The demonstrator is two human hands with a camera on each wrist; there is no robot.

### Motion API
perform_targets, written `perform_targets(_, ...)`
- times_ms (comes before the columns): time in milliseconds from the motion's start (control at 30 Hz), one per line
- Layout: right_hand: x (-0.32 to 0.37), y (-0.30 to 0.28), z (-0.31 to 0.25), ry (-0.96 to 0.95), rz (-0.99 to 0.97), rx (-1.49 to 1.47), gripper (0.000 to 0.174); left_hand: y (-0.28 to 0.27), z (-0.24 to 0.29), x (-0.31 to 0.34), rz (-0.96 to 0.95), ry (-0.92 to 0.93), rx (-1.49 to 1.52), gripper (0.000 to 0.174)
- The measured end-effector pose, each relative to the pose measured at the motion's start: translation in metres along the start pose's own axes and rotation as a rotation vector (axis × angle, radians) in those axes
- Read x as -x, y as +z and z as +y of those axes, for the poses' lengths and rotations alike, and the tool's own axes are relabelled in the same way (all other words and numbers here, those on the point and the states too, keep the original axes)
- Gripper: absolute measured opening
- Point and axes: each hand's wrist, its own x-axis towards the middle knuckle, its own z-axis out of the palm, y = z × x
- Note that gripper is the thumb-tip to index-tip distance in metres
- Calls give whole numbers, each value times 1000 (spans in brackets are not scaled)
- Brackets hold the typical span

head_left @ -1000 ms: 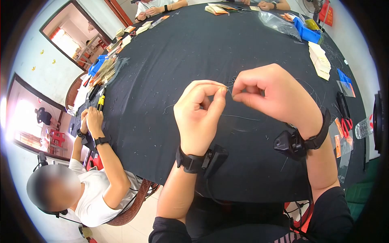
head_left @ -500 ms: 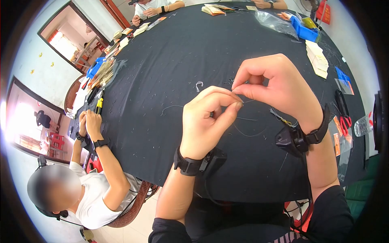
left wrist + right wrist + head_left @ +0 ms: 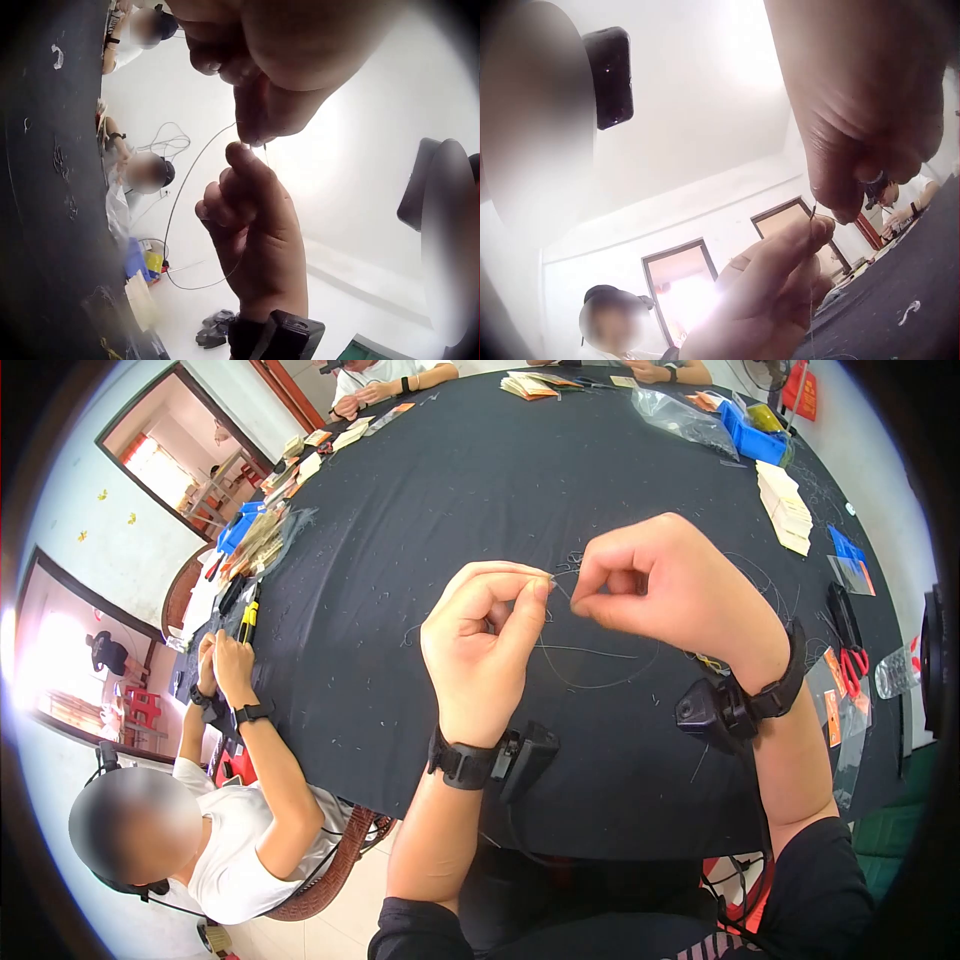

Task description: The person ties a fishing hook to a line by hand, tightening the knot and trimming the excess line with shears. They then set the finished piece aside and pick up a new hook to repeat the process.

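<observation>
My left hand [image 3: 480, 635] pinches a thin line between thumb and forefinger. At those fingertips, a tiny dark sliver [image 3: 813, 212] stands out in the right wrist view. Just to the right, my right hand [image 3: 685, 595] has its thumb and forefinger pressed together on the line, the other fingers curled in. The thin line [image 3: 165, 247] hangs in a wide loop between the hands in the left wrist view. Both hands are raised over the black-covered table [image 3: 400, 690], fingertips a small gap apart in the head view.
Loose line and a small tangle [image 3: 570, 563] lie behind my hands. Red-handled scissors [image 3: 852, 665], a stack of pale cards [image 3: 785, 508] and a blue bin [image 3: 752, 435] are on the right. A person [image 3: 240, 810] works at the left side; others sit across the table.
My left hand first moved right and down, close under the right fingertips, then back left and up. The right hand rose a little and came down again. The line's loop now hangs below the hands.
</observation>
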Motion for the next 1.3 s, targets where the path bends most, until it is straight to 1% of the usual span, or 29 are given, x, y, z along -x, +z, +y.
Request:
perform_targets(33, 0, 0, -1, -26, -28, -14, 6, 1, -2, 0, -6, 47, -54, 2)
perform_targets(100, 0, 1, 1, -122, -43, 50, 6, 4, -5, -1, -19, 142, -161, 3)
perform_targets(133, 0, 0, 2, -169, -50, 83, 7, 6, -5, 0, -55, 147, -172, 4)
perform_targets(233, -1, -6, 2, -243, 28, 137, 7, 7, -5, 0, -112, 158, -182, 4)
perform_targets(367, -2, -12, 2, -180, 66, 131, 8, 5, 6, 1, -193, 107, -198, 3)
perform_targets(433, -3, -10, 3, -140, 98, 118, 7, 7, 0, 1, -213, 138, -139, 5)
perform_targets(567, -4, -7, 8, -91, 129, 94, 6, 5, 1, 2, -245, 98, -63, 4)
perform_targets(667, -4, -6, 7, -43, 151, 60, 5, 3, 5, 2, -225, 40, -35, 4)
perform_targets(767, -3, -3, 7, -8, 156, 39, 5, 3, 3, 1, -212, 61, -25, 4)
perform_targets(867, -3, 1, 5, 18, 148, 24, 5, 2, 8, 2, -153, 20, -65, 4)
perform_targets(933, -2, 1, 4, 45, 133, 21, 6, 1, 2, 1, -93, 18, -19, 4)
perform_targets(1033, -3, 4, 6, -29, 62, 13, 6, 1, 0, 1, -22, -13, -14, 5)
perform_targets(1100, -3, 14, 12, -143, 56, 47, 7, 1, -2, 1, -3, -39, -62, 4)
perform_targets(1133, -4, 17, 14, -200, 54, 63, 8, 2, -4, 1, -9, -4, -85, 3)
perform_targets(1200, -3, 14, 8, -182, 48, 115, 10, 6, -10, -1, -22, 65, -132, 1)
perform_targets(1300, -2, 3, 2, -188, 69, 142, 11, 5, -9, -1, -107, 128, -195, 3)
